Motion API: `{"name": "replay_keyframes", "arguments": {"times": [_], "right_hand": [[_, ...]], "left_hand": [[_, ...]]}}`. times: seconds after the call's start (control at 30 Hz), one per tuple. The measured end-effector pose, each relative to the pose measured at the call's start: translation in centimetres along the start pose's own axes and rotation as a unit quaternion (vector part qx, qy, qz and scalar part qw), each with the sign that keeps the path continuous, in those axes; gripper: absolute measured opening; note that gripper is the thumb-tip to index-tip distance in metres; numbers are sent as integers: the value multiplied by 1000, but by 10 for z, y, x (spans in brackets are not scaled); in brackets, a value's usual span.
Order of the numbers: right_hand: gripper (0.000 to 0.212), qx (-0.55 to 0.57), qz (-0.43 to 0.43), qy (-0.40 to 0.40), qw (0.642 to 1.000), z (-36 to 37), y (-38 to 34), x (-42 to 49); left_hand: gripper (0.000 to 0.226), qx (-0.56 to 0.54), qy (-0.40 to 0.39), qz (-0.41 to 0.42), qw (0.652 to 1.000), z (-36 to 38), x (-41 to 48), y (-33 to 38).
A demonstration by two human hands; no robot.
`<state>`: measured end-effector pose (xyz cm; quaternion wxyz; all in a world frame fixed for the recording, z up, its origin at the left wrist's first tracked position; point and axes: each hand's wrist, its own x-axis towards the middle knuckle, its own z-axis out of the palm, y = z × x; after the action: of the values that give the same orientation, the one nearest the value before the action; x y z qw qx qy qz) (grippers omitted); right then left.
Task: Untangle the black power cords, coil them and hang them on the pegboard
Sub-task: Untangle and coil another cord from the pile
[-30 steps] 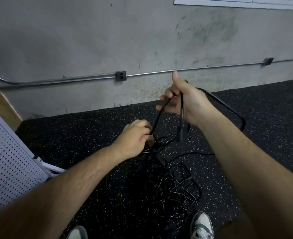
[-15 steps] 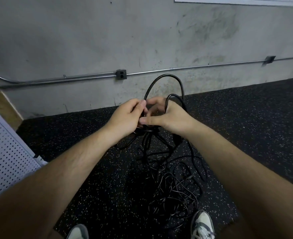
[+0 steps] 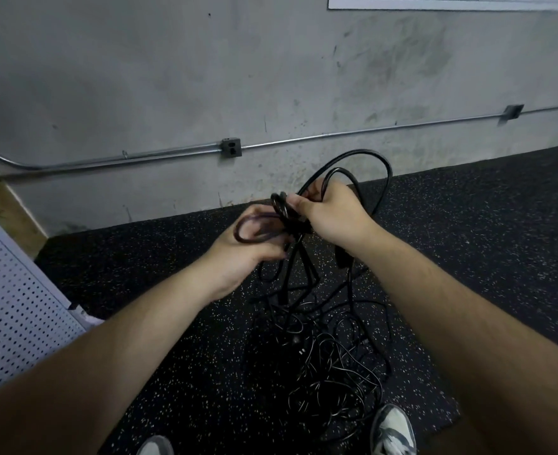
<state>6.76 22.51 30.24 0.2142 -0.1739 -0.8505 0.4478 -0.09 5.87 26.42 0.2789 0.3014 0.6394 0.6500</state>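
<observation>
Above the dark speckled floor [image 3: 467,257], in the head view, both hands work at one black cord [image 3: 356,152] near the middle of the scene. The left hand [image 3: 238,254] is turned palm up with its fingers curled, and a small loop [image 3: 237,232] of the cord lies across the palm in its grip. The right hand [image 3: 333,215], just to the right and touching the same bundle, is closed tightly round several turns of the cord. Two larger loops rise from it toward the far wall [image 3: 172,77]. A plug [image 3: 341,257] hangs just below the right wrist.

From the hands, strands drop to a tangled pile of cords [image 3: 330,362] on the floor, close to the person's feet. The right shoe [image 3: 394,428] touches the near edge of the pile, and the left shoe [image 3: 154,447] stands apart from it, to the left.

A white pegboard [image 3: 15,307] leans at the left edge, well apart from the cords. Along the gray wall runs a metal pipe [image 3: 336,136] with an outlet box [image 3: 231,148] on it.
</observation>
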Motion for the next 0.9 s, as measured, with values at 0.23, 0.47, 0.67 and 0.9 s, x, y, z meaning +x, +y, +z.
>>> {"name": "replay_keyframes", "arguments": {"times": [0.23, 0.47, 0.67, 0.9], "right_hand": [[15, 143, 126, -32, 981, 4, -4, -3], [17, 181, 115, -77, 974, -6, -4, -4], [43, 206, 127, -65, 968, -1, -7, -7], [6, 184, 85, -58, 977, -1, -12, -12]], "left_hand": [[8, 23, 84, 74, 993, 20, -2, 2], [10, -40, 128, 57, 989, 16, -2, 6], [21, -61, 141, 65, 986, 12, -1, 10], [28, 143, 191, 153, 959, -7, 6, 7]]}}
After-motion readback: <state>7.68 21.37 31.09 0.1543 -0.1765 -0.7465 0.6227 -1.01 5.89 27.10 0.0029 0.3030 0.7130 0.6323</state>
